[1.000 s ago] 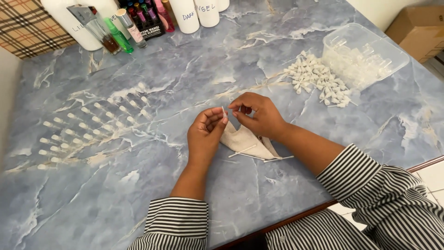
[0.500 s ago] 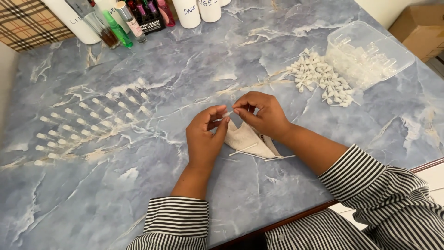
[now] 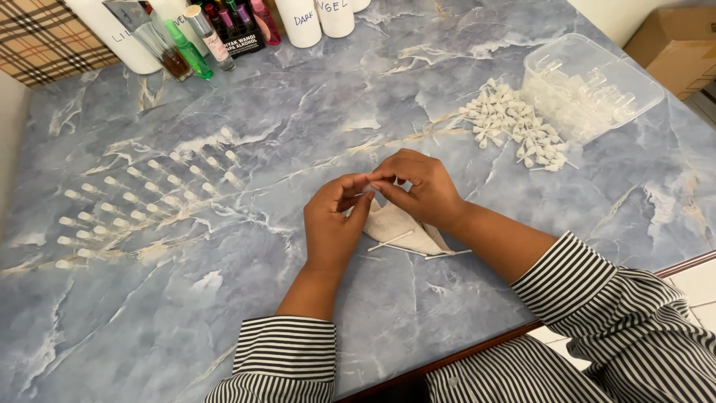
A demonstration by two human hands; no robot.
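Near the middle of the frame, the left hand (image 3: 332, 227) and the right hand (image 3: 421, 190) meet fingertip to fingertip over a marbled blue table (image 3: 313, 119), both pinched narrowly on a tiny pale piece (image 3: 370, 188) held between them; it is too small to make out in detail, though it looks like one of the little white spray tips (image 3: 514, 123) heaped in the upper right of the frame beside a clear plastic tub (image 3: 589, 86). A part this size is likely very light and fairly rigid, smooth enough to slip, so a fingertip pinch on its wider body seems the safest hold (a thin tube end would probably bend or kink if squeezed). Just below the hands lies a crumpled beige cloth (image 3: 399, 227) with thin white tubes (image 3: 391, 240) across it. In the left half of the frame, rows of small clear vials (image 3: 142, 201) lie in neat lines on the table. Along the top edge stand white bottles (image 3: 306, 19) and several coloured sample bottles (image 3: 201, 41). Striped sleeves (image 3: 582, 291) fill the lower right.
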